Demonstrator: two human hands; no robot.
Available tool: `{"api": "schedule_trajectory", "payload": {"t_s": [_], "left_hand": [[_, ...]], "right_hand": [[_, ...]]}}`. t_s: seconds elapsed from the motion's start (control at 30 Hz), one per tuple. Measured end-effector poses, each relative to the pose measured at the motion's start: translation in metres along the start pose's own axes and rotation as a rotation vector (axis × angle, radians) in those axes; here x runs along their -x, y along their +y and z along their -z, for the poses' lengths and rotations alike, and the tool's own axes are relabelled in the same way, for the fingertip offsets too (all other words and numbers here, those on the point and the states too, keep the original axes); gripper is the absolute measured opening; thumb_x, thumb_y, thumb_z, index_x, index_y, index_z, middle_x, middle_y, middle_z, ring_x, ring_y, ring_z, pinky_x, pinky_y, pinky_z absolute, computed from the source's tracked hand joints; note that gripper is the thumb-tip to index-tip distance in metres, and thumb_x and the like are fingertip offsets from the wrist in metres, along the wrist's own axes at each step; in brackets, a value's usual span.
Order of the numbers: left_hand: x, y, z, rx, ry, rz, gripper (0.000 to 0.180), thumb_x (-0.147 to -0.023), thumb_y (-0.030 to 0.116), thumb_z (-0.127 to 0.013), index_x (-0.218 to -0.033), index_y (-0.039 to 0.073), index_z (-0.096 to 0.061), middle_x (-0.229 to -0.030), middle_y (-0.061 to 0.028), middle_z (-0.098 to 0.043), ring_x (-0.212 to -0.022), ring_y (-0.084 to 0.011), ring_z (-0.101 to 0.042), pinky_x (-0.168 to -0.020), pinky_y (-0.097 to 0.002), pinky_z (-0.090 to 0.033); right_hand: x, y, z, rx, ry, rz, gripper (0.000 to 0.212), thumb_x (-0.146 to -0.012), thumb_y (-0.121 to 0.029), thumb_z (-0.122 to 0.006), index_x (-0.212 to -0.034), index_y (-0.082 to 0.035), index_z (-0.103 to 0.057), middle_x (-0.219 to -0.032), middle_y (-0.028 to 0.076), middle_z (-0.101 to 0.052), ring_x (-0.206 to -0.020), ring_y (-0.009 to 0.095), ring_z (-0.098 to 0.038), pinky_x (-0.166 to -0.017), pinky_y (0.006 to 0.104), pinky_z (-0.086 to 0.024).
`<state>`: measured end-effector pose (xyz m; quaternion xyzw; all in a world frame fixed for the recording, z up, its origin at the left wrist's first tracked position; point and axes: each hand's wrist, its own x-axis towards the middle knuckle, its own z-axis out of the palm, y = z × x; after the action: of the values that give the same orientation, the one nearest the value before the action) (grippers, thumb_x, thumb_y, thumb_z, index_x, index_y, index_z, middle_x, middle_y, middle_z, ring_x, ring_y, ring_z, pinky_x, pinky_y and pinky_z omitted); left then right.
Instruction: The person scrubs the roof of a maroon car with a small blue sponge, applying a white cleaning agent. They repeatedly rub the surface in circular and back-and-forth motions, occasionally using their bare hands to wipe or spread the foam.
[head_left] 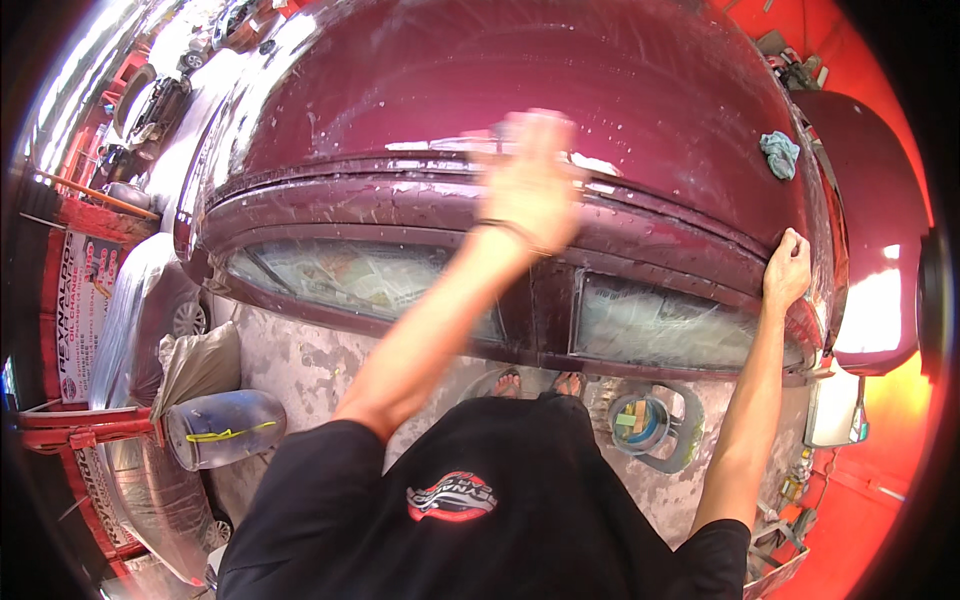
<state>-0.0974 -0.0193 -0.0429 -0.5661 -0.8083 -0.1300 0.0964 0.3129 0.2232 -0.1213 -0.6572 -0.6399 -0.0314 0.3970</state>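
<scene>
The wet maroon roof of a car [640, 80] spreads out in front of me, with pale smears and water drops on it. Just above the long roof-edge groove, my left hand [535, 185] lies over the paint, smeared by motion. A pinkish blur shows at its fingertips; I cannot make out whether it is a pad or the fingers themselves. At the right end of the roof edge rests my right hand [788, 268], its fingers curled in against the body; anything within them is hidden. Beyond it, a crumpled light-blue cloth [780, 156] lies on the roof.
Paper covers the inside of the side windows [670, 315]. By my feet, a round tub [640, 425] holds yellow and green blocks. To the left stand a blue drum [225, 430] and a plastic-wrapped car [140, 320]. A maroon panel [870, 220] stands by the red wall.
</scene>
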Motion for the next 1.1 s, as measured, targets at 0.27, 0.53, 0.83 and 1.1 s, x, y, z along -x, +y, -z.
{"api": "schedule_trajectory", "payload": {"t_s": [0.27,0.53,0.83,1.1], "left_hand": [[0.017,-0.014,-0.020,0.063,0.021,-0.134,0.060,-0.117,0.036,-0.039,-0.174,0.018,-0.039,-0.183,-0.0069,-0.036,-0.170,-0.0293,-0.032,-0.131,-0.0817,-0.007],[0.009,-0.101,0.013,-0.191,0.004,0.297,0.058,-0.114,0.039,-0.051,-0.164,0.010,-0.049,-0.175,-0.0118,-0.045,-0.166,-0.0356,-0.037,-0.124,-0.0834,-0.027],[0.002,0.039,-0.026,0.066,-0.001,-0.154,0.060,-0.116,0.034,-0.041,-0.173,0.016,-0.042,-0.182,-0.0083,-0.038,-0.169,-0.0309,-0.034,-0.132,-0.0795,-0.003],[0.000,-0.197,-0.004,-0.178,-0.003,0.691,0.061,-0.118,0.044,-0.042,-0.173,0.017,-0.040,-0.184,-0.0057,-0.033,-0.171,-0.0289,-0.029,-0.128,-0.0847,-0.015]], "right_hand": [[-0.005,0.016,-0.006,-0.059,-0.039,0.004,0.040,-0.107,-0.040,-0.064,-0.127,-0.009,-0.081,-0.115,0.013,-0.083,-0.105,0.031,-0.079,-0.099,0.0445,-0.058],[-0.004,0.016,-0.005,-0.005,-0.018,-0.044,0.039,-0.106,-0.041,-0.067,-0.126,-0.011,-0.081,-0.110,0.012,-0.084,-0.102,0.029,-0.079,-0.097,0.0435,-0.059],[-0.003,0.015,-0.005,-0.099,-0.030,0.057,0.033,-0.106,-0.033,-0.065,-0.125,-0.009,-0.080,-0.113,0.012,-0.082,-0.103,0.031,-0.077,-0.096,0.0454,-0.058],[0.006,-0.016,-0.011,-0.164,-0.027,0.058,0.032,-0.104,-0.032,-0.067,-0.125,-0.010,-0.079,-0.111,0.010,-0.078,-0.102,0.030,-0.075,-0.095,0.0466,-0.057]]}}
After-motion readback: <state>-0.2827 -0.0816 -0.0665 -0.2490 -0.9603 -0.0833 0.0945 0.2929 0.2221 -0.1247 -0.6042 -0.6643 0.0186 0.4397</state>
